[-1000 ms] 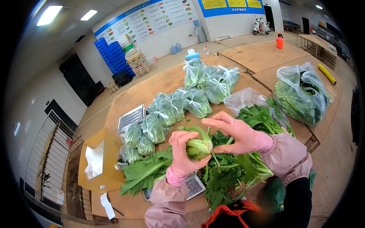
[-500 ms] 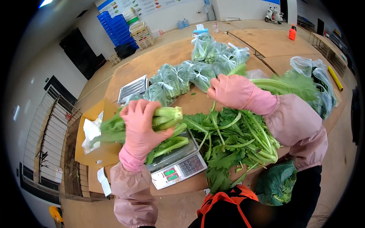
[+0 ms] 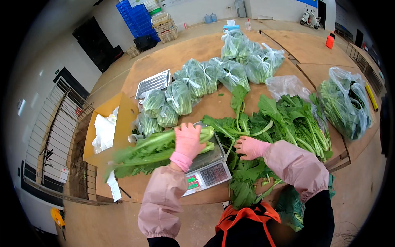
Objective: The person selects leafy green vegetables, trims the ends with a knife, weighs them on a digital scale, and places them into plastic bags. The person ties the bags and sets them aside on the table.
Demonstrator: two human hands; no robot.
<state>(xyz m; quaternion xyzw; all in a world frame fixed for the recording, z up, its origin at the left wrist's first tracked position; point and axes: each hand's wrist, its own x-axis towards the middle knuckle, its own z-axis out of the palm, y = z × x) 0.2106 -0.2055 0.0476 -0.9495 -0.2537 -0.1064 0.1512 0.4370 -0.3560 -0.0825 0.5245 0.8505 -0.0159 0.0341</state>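
Observation:
My left hand [image 3: 187, 142], in a pink glove, is closed around a bunch of leafy green stalks [image 3: 144, 152]. The cut stem ends point right and the leaves stretch left, above the silver pan of a digital scale [image 3: 209, 175]. To its right, my pink-gloved right hand [image 3: 251, 148] reaches down to a loose heap of leafy greens [image 3: 247, 181], its fingers apart and the fingertips at the leaves. Another pile of stalks [image 3: 294, 123] lies beyond it on the right. The leaves hide part of the scale pan's right edge.
Several tied clear bags of greens [image 3: 193, 80] stand across the wooden table [image 3: 201, 45]. A metal tray [image 3: 153, 83] and a cardboard box [image 3: 127, 111] are at left. At right are a larger bag of greens [image 3: 343, 103] and a yellow roll [image 3: 371, 96]. A red spray bottle [image 3: 330, 40] stands farther back.
My right hand has come down and lets go of a leafy stalk, now among the greens at right. The left hand has moved right and down with its bunch. The view has shifted.

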